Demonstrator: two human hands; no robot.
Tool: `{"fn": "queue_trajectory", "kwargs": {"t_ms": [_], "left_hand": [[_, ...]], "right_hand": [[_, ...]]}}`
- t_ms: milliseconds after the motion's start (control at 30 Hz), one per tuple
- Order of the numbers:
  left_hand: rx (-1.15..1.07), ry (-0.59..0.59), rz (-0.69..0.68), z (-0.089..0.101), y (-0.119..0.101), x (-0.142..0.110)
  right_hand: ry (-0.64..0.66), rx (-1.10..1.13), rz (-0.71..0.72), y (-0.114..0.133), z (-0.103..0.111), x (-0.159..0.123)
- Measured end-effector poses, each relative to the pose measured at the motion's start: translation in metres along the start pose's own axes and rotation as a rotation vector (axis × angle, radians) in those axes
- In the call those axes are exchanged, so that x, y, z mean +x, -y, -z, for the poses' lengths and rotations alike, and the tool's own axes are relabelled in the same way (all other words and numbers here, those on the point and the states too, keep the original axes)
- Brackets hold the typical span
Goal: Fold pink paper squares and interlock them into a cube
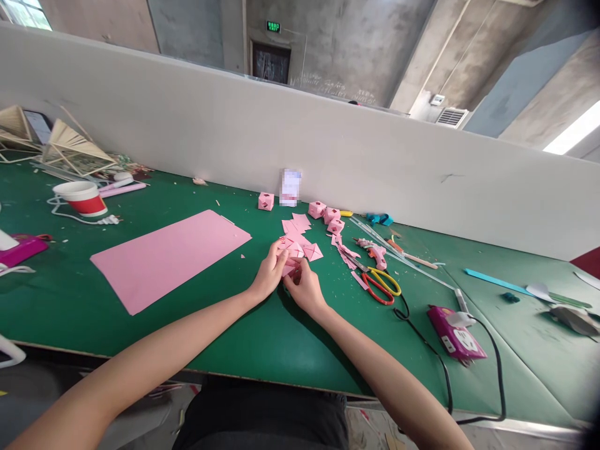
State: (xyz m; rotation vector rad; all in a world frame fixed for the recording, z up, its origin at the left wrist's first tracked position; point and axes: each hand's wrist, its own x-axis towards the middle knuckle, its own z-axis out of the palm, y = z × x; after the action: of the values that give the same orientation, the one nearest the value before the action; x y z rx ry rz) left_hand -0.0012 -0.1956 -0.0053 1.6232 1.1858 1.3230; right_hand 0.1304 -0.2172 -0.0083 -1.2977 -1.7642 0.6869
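Note:
Both my hands meet over the green table, fingers closed on a small folded piece of pink paper [289, 270]. My left hand [270, 272] grips its left side, and my right hand [304, 287] pinches it from the right. Fingers hide much of the paper, so its exact shape is unclear. Just beyond lie several small pink paper pieces [300, 222], some creased. Finished-looking pink paper cubes with dark openings stand behind them, one cube [265, 201] apart on the left. A large pink sheet [173, 261] lies flat to the left of my hands.
Scissors [384, 287] with red and yellow handles, paper strips [360, 280] and a pink glue gun [377, 255] lie to the right. A purple power strip [457, 334] trails a black cord. A paper cup [84, 199] stands left. A white partition [210, 131] borders the table's back.

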Motion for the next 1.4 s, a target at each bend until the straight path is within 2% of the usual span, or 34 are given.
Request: {"fn": "queue_trajectory", "kwargs": {"t_ms": [200,433,600,767,1000,1100,1167,1267,1400], "left_hand": [[0.022,-0.042,-0.008,0.001,0.003,0.001],[-0.116,-0.102,0.056,-0.004,0.007,0.002],[-0.157,-0.094,0.038,-0.002,0.007,0.001],[-0.103,-0.051,0.078,0.000,0.007,0.002],[-0.227,-0.012,0.160,-0.002,0.006,0.005],[-0.208,0.009,0.146,-0.002,0.008,0.005],[-0.175,-0.018,0.120,-0.002,0.009,0.005],[-0.117,-0.064,0.054,-0.003,0.012,0.004],[-0.115,-0.055,0.012,-0.004,0.011,0.004]], "right_hand": [[0.074,0.080,-0.020,-0.003,-0.002,0.000],[0.041,0.044,-0.037,-0.007,-0.001,0.002],[0.039,0.085,-0.018,-0.001,-0.002,-0.003],[0.051,0.240,-0.092,0.001,-0.002,0.000],[0.068,0.150,-0.053,0.002,0.002,0.001],[0.127,0.078,0.007,0.003,0.003,-0.001],[0.160,0.062,0.031,0.002,0.004,-0.001],[0.161,0.066,0.039,0.000,0.005,-0.001],[0.183,0.036,0.081,-0.001,0.004,0.001]]}}
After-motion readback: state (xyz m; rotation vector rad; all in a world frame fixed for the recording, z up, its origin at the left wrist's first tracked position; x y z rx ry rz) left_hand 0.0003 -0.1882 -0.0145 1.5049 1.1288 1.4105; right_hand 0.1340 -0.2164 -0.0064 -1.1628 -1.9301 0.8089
